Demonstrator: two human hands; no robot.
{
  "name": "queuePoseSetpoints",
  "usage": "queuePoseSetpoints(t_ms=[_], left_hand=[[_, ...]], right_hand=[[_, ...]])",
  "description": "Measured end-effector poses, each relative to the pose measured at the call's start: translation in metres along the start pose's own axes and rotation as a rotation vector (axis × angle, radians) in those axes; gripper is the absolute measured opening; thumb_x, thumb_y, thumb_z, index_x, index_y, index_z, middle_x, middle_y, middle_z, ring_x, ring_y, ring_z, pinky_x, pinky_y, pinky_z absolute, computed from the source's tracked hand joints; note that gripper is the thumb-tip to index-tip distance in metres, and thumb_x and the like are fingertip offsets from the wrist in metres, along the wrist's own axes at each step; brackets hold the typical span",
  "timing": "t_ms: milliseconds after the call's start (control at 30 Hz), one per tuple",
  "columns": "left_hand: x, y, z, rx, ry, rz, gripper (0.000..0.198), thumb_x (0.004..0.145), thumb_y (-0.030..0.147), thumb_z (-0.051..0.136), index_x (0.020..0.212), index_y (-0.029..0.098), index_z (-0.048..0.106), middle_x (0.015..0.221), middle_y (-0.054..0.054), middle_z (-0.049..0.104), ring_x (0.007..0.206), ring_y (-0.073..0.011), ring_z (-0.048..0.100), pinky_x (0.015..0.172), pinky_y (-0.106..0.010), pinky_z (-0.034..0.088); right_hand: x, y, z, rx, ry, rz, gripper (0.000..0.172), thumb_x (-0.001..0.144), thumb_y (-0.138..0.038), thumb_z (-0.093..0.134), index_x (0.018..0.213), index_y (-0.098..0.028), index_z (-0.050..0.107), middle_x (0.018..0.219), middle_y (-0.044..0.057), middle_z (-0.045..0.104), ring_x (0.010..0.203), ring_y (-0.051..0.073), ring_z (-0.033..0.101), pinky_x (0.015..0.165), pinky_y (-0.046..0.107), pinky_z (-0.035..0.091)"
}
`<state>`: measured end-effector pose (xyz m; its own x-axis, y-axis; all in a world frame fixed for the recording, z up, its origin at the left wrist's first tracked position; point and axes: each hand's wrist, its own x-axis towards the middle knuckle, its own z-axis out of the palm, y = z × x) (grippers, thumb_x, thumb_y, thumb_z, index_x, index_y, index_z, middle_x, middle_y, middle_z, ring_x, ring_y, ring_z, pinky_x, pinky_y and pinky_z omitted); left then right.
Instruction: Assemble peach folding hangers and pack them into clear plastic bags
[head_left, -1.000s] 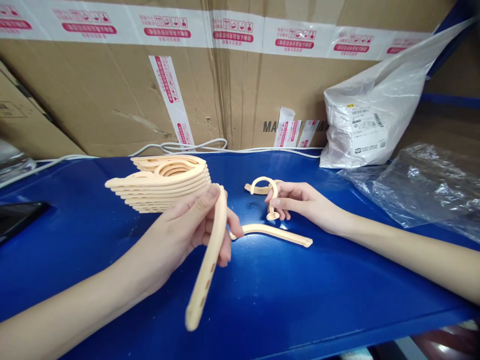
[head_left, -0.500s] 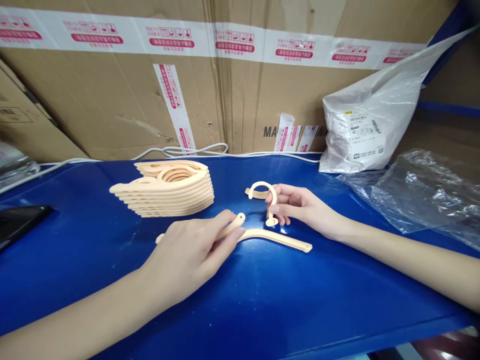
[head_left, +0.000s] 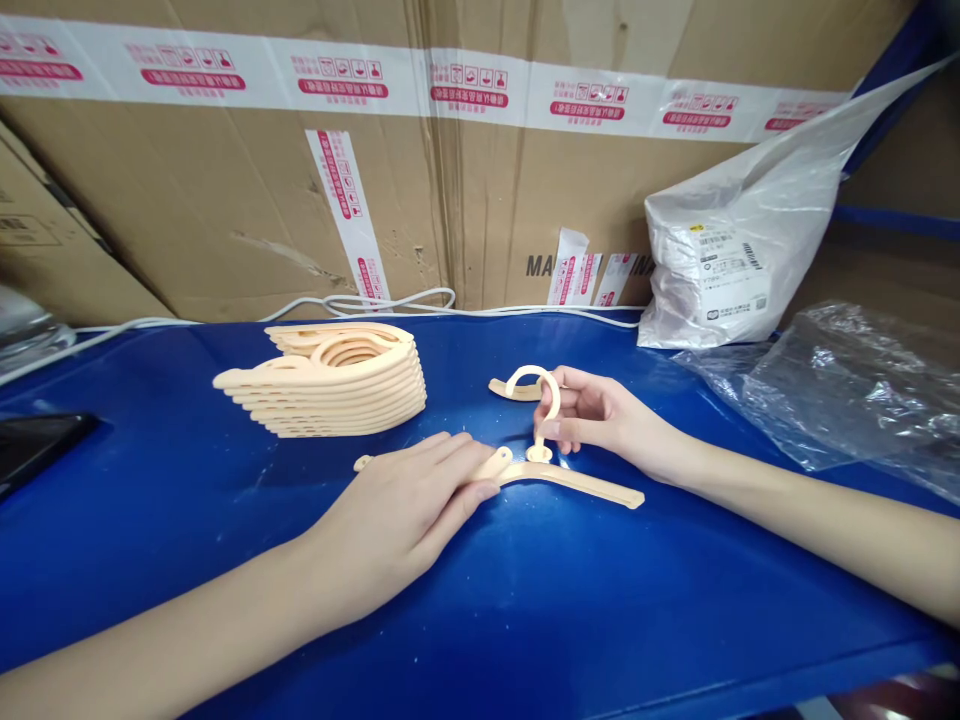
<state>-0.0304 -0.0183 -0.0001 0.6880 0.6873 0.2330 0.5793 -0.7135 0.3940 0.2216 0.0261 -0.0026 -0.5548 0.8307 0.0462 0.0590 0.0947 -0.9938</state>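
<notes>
My left hand (head_left: 390, 505) is closed on a cream plastic hanger arm (head_left: 496, 462) whose rounded, holed end sticks out past the thumb. Under and beyond those fingers another cream hanger arm (head_left: 581, 483) lies on the blue table, its right part bare. Between thumb and fingers, my right hand (head_left: 600, 412) grips a cream hanger hook (head_left: 556, 400) upright, its round base close above the lying arm; whether they touch I cannot tell. Behind the hook rests one more cream piece (head_left: 511, 390), partly hidden. A stack of folded cream hangers (head_left: 356, 400) stands to the left.
A large cardboard box (head_left: 247, 190) walls off the back, with a white cable (head_left: 495, 311) along its foot. At the right are a white plastic parcel bag (head_left: 720, 270) and clear plastic wrap (head_left: 855, 390). A dark flat device (head_left: 45, 445) lies at the left edge.
My left hand has moved right with the hanger arm, and the lying arm has shifted right. The hook in my right hand has come slightly nearer, its base now close to the lying arm.
</notes>
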Motion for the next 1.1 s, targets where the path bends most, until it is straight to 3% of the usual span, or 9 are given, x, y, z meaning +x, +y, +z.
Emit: queuePoseSetpoints(t_ms=[200,333,400,533,767,867,1100], left_hand=[[0.0004,-0.0008,0.0001,-0.061,-0.008,-0.048,0.028,0.105,0.035,0.034,0.116,0.024,0.057,0.101,0.0,0.067,0.085,-0.0156,0.067,0.07,-0.026,0.047],[-0.0023,-0.0013,0.0025,-0.042,0.044,-0.006,0.03,0.106,0.032,0.035,0.129,0.025,0.051,0.109,-0.002,0.067,0.092,-0.0163,0.067,0.071,-0.026,0.048],[-0.003,-0.0012,0.0035,-0.025,0.067,0.016,0.028,0.105,0.031,0.036,0.126,0.024,0.053,0.11,-0.002,0.067,0.092,-0.0162,0.066,0.072,-0.026,0.048],[-0.0028,0.0011,0.0028,0.041,0.087,0.064,0.025,0.105,0.028,0.037,0.117,0.02,0.057,0.099,-0.002,0.067,0.085,-0.0161,0.061,0.072,-0.028,0.045],[-0.0013,0.0032,0.0014,0.145,0.091,0.17,0.025,0.104,0.026,0.037,0.105,0.016,0.06,0.092,-0.004,0.062,0.082,-0.0198,0.049,0.068,-0.031,0.039],[-0.0017,0.0034,0.0021,0.163,0.081,0.201,0.024,0.104,0.026,0.038,0.109,0.015,0.06,0.09,-0.004,0.06,0.083,-0.0201,0.048,0.063,-0.03,0.037],[-0.0036,0.0037,0.0037,0.18,0.099,0.129,0.03,0.106,0.029,0.031,0.118,0.018,0.055,0.095,-0.004,0.06,0.084,-0.018,0.056,0.06,-0.027,0.041]], right_hand=[[-0.0014,-0.0012,0.0025,0.087,0.057,-0.032,0.031,0.081,-0.024,0.075,0.083,-0.021,0.044,0.081,-0.003,0.066,0.057,0.005,0.053,0.054,0.02,0.044],[-0.001,-0.001,0.0047,0.148,0.067,-0.036,0.032,0.08,-0.023,0.076,0.084,-0.021,0.044,0.081,-0.002,0.066,0.055,0.006,0.053,0.051,0.02,0.043],[-0.0008,-0.0002,0.0047,0.14,0.078,-0.03,0.028,0.081,-0.022,0.075,0.096,-0.021,0.05,0.082,-0.002,0.067,0.056,0.006,0.054,0.052,0.02,0.044],[-0.0016,0.0019,0.0041,0.103,0.057,-0.01,0.043,0.082,-0.02,0.075,0.119,-0.022,0.052,0.085,-0.002,0.069,0.059,0.006,0.055,0.054,0.019,0.045],[-0.0015,0.004,0.0049,0.052,0.03,-0.017,0.043,0.081,-0.025,0.076,0.119,-0.022,0.055,0.087,-0.001,0.069,0.065,0.008,0.06,0.052,0.019,0.047],[-0.0013,0.0043,0.0056,0.023,0.009,-0.018,0.043,0.08,-0.024,0.077,0.118,-0.021,0.056,0.087,-0.001,0.068,0.067,0.008,0.062,0.053,0.019,0.049],[-0.0033,0.0021,0.0075,0.027,-0.008,-0.02,0.044,0.081,-0.022,0.076,0.12,-0.023,0.055,0.087,-0.002,0.068,0.067,0.008,0.062,0.055,0.019,0.049]])
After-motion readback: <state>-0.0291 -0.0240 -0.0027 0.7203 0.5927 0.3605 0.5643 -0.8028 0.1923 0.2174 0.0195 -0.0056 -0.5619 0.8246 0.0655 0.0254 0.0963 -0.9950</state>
